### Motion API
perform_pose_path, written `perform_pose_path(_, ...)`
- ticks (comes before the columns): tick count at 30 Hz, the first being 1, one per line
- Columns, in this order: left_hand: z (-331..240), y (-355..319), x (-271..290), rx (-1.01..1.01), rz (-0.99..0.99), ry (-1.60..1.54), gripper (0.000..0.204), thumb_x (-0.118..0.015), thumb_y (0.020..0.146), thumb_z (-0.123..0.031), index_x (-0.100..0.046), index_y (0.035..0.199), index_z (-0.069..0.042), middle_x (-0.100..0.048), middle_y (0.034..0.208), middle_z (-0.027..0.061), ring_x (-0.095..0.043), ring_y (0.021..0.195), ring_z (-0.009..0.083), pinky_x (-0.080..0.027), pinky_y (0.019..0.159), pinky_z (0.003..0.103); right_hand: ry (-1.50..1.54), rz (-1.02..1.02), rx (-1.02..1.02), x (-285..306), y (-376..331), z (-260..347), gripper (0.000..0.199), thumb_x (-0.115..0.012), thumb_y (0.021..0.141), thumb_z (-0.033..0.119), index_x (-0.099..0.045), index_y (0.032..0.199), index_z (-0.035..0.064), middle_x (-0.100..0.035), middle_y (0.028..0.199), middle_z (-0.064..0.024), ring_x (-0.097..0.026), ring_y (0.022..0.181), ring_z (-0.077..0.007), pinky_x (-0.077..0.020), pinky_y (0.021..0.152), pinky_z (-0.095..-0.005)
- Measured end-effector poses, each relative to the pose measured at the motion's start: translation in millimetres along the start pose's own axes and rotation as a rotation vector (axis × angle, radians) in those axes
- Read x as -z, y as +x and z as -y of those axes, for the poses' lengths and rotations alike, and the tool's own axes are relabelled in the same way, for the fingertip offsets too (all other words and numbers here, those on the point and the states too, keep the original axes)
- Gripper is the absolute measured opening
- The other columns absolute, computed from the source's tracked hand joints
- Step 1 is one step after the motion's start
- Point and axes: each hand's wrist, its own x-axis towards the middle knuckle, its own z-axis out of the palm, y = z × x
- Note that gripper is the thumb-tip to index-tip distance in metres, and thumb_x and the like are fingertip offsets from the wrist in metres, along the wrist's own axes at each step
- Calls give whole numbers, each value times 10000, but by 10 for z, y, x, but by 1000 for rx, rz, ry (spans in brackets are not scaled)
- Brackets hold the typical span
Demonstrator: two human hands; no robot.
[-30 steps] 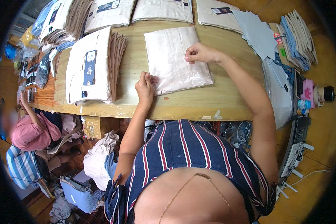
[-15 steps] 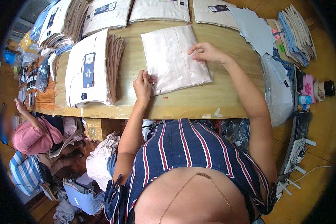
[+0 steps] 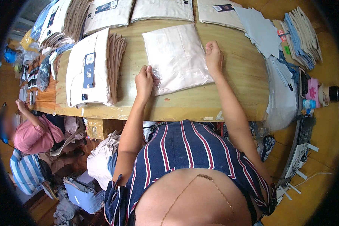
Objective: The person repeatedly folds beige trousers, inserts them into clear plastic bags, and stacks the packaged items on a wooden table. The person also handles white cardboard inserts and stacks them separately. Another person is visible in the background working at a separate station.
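A folded cream garment in a clear plastic bag (image 3: 177, 56) lies flat on the table in front of me. My left hand (image 3: 144, 83) is closed on the bag's lower left edge, thumb up and fingers pinching the film. At the right edge, my right hand (image 3: 214, 59) is closed with its fingers curled in against the bag; exactly what the fingertips grip is partly hidden. Left of the bag stands a stack of folded cream trousers (image 3: 76, 67) with a dark blue hang tag (image 3: 89, 69) on top.
More folded garments (image 3: 162, 10) line the table's far side. Pale blue sheets (image 3: 258, 28) lie at the far right, near stacked folded clothes (image 3: 303, 35). A person in a pink top (image 3: 39, 135) sits at the left. Below the table is a carton (image 3: 95, 129).
My right hand has moved from over the bag's upper right part to its right edge, and its fingers have curled in. The left hand stays at the lower left edge.
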Motion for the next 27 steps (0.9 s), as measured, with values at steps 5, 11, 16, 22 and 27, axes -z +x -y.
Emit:
perform_pose_path(5,110,164,-42,22,36,236,307,-413,854,-245,-512,719,12,-522,561,183,-563,534,274,-436,518,346,-401,129,72,-164,-51,-92,148,-404,764,51,-426,907,84,-529,822,-157,-542,736,-345,-425,613,-420)
perform_pose_path(11,230,65,-175,-173,-172,936,259,-473,810,-297,-510,723,-56,-554,623,184,-549,596,307,-432,529,392,-600,243,143,-204,-25,-217,175,-451,782,163,-445,954,133,-492,924,-140,-464,901,-288,-360,745,-412)
perform_pose_path(16,296,6,-99,-257,-402,852,207,-526,755,-232,-490,871,-64,-451,824,130,-457,793,277,-377,640,375,-494,187,26,-78,-4,-331,233,-480,789,208,-464,1018,164,-455,1012,-108,-397,984,-279,-314,793,-447)
perform_pose_path(22,205,-190,27,-674,-102,364,482,-554,719,-110,-394,1165,-25,-380,1195,197,-364,1089,342,-288,901,400,-57,307,431,161,-204,-246,464,-468,813,198,-330,1234,65,-341,1261,-136,-281,1186,-279,-220,967,-399)
perform_pose_path(27,254,-345,-64,-494,-89,695,567,-528,761,-280,-310,1237,-62,-304,1234,242,-312,1129,348,-271,906,438,-125,524,296,344,-370,-112,610,-580,730,180,-292,1263,110,-321,1259,-151,-280,1188,-268,-275,951,-340)
